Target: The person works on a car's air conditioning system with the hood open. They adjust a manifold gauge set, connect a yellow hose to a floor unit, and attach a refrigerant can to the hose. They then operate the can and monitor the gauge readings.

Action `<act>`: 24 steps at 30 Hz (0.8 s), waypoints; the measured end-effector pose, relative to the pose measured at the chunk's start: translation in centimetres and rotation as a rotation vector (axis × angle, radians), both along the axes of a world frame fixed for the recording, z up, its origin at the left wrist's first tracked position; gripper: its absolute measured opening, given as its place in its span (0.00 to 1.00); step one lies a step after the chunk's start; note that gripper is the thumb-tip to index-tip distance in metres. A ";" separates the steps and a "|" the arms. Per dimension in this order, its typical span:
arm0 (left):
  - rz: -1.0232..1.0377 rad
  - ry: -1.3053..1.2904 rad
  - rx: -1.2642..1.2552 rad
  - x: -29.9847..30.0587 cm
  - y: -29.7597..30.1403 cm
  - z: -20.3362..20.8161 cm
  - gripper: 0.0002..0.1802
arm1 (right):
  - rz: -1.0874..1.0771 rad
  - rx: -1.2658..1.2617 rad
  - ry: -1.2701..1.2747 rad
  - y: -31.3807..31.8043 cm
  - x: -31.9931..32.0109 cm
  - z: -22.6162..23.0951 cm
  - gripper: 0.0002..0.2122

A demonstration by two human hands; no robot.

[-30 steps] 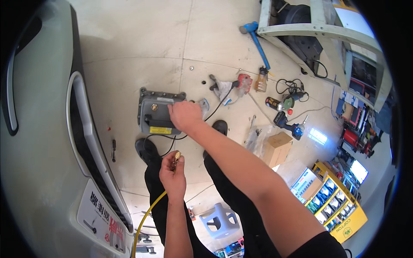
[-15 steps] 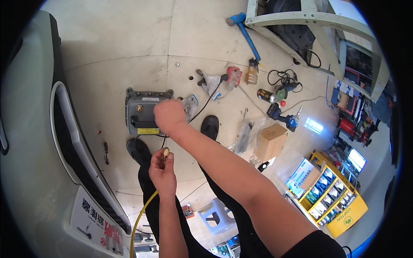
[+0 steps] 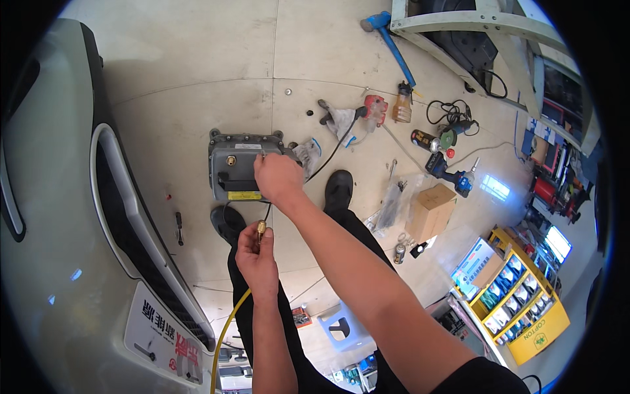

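Brass shows at the tip of my left hand: the fingers are curled shut around a small brass fitting on the end of a yellow hose, which runs down from the fist toward the lower edge of the view. A thin dark wire rises from the fitting toward my other hand. My right hand is stretched out ahead, its fingers pinched together over the upper right part of a grey metal box that lies on the floor; I cannot tell exactly what the fingertips grip there, as the back of the hand covers them. The box has bolted lugs around its rim, a yellow label along its near edge and a small brass port on its face. It sits just ahead of my two black shoes.

To my left curves the pale grey body of a vehicle bumper, close beside the box. Beyond my right hand lie a crumpled rag, a red tool with a black cable, an amber bottle and a blue-handled hammer. Further right are a blue cordless drill, a cardboard box and a yellow display rack. A small grey stool stands behind my legs.
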State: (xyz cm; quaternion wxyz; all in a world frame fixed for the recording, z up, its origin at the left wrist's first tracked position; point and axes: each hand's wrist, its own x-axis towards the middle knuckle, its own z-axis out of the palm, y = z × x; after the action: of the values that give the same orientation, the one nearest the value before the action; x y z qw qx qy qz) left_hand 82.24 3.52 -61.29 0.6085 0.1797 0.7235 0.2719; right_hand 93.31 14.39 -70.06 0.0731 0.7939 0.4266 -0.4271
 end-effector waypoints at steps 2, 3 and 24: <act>0.016 -0.004 -0.055 -0.4 0.2 0.1 0.10 | -0.030 -0.003 -0.033 -0.4 -0.3 0.3 0.15; 0.020 0.002 -0.062 -0.6 0.2 0.1 0.10 | 0.027 0.027 -0.046 -0.6 -0.4 0.4 0.14; -0.050 0.019 -0.063 -1.6 -0.5 -0.5 0.13 | -0.482 0.202 0.343 -10.6 9.0 -7.1 0.22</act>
State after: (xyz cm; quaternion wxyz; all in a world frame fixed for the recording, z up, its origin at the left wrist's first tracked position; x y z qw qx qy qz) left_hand 80.60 3.04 -61.74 0.6134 0.1810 0.7330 0.2318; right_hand 102.31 3.80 -77.20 -0.1829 0.7917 0.2724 -0.5154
